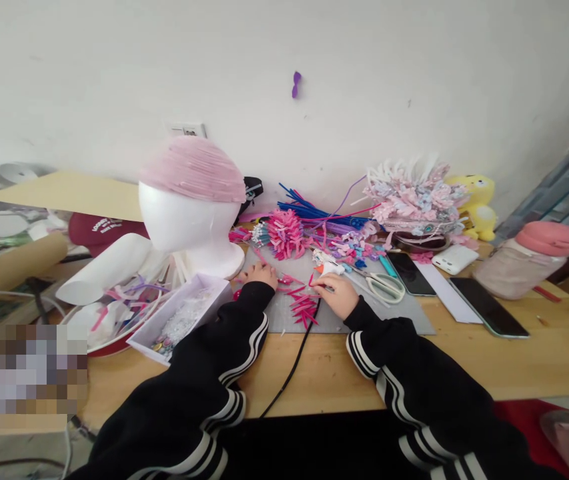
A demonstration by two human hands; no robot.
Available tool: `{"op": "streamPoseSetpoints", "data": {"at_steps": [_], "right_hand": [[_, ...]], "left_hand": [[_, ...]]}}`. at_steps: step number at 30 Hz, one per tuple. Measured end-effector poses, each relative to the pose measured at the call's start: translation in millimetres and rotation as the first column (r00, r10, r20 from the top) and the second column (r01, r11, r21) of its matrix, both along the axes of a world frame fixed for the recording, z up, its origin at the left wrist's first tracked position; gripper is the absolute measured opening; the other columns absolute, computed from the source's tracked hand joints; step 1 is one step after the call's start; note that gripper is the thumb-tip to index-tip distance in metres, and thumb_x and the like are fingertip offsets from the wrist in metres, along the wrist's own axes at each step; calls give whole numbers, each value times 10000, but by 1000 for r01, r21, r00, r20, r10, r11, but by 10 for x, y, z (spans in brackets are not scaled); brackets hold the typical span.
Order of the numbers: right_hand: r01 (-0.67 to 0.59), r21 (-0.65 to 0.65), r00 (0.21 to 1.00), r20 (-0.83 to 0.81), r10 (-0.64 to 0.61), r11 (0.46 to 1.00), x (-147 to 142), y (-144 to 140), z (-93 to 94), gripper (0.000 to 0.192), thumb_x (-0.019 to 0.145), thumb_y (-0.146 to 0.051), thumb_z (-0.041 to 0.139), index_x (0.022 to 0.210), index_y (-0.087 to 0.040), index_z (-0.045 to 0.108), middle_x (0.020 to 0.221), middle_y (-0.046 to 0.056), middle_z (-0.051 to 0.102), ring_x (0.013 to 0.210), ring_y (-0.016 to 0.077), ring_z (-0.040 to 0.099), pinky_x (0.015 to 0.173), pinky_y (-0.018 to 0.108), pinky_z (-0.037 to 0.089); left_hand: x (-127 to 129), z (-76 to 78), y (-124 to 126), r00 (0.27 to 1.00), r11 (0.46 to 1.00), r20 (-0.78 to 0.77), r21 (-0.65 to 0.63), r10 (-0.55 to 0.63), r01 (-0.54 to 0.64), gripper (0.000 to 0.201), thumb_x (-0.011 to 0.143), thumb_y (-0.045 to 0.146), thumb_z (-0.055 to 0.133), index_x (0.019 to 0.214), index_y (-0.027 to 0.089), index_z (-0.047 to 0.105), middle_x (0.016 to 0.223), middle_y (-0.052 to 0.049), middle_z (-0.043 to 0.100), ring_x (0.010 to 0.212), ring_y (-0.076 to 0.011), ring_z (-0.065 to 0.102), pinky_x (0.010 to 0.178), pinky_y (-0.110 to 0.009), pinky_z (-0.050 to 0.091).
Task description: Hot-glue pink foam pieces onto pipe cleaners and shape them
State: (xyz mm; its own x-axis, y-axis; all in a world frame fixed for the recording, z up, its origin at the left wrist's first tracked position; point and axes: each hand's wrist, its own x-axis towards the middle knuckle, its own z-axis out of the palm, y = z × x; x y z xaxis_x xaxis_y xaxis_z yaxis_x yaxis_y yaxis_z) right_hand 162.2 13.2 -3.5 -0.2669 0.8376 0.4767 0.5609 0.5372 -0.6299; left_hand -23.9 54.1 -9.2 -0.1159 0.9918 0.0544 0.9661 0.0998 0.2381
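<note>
Both hands are working over a grey mat point(364, 313): the left hand point(259, 275) is resting flat, fingers apart, on pink strips point(303, 305), while the right hand point(337, 293) is pinching one strip. Keeping loose strips pinned flat and clear of the glue gun point(328, 267) would likely help.

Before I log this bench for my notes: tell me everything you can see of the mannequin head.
The mannequin head is plain white, smooth, foam-like, with no painted features. It stands upright on a round flared base at the back left of the grey mat. A pink pleated cap covers its crown. The left hand lies just beside the base, apparently not touching it.
</note>
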Motion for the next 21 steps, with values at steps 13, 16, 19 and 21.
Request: {"op": "streamPoseSetpoints", "data": {"at_steps": [13,16,19,21], "right_hand": [[59,-36,998,20,-58,998,10,6,-34,135,650,-92,536,678,-154,652,677,37,610,621,125,536,594,254,433],[45,-55,999,23,-44,997,17,8,-39,146,661,-98,534,694,-162,662,694,42,615,629,124,539,590,251,434],[23,-77,999,30,-21,997,20,10,-38,145,674,-109,535,692,-162,669,707,49,616,636,124,538,589,250,432],[20,-95,999,32,-17,995,18,8,-31,139,673,-111,539,679,-160,669,702,50,611,624,121,532,587,251,430]], "left_hand": [[-110,-4,55,995,988,-66,137,79,-69,454,707,324,399,1004,5,523,1004,-250,539,948,-348,474,768,-458,314],[-145,-36,91,997,991,-69,127,47,-38,370,712,234,359,932,20,566,951,-252,562,920,-352,494,746,-469,315],[-160,-64,109,996,992,-88,127,15,-4,374,715,198,340,938,-7,559,940,-258,564,923,-355,494,743,-469,310],[-155,-71,92,995,993,-97,121,8,4,383,723,183,332,968,-29,538,950,-264,557,921,-352,497,747,-463,305]]}}
